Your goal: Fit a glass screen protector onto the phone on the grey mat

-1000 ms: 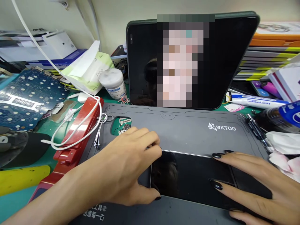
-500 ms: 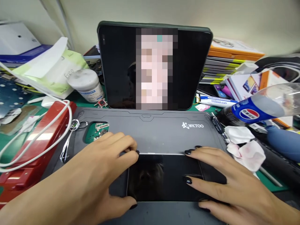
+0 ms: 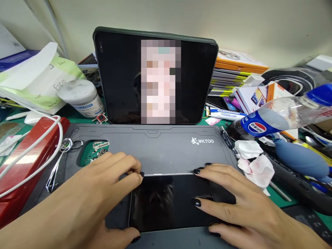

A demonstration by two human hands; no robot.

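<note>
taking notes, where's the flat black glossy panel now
Head view, lower centre: the glossy black panel lies on the flat grey mat, between left hand and right hand.

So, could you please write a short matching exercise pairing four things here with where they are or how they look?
1. black panel
2. tablet
3. soda bottle
4. red bar

A. has a blue cap
B. crossed by white cable
C. between the left hand and right hand
D. propped behind the grey mat

Pairs: 1-C, 2-D, 3-A, 4-B
</note>
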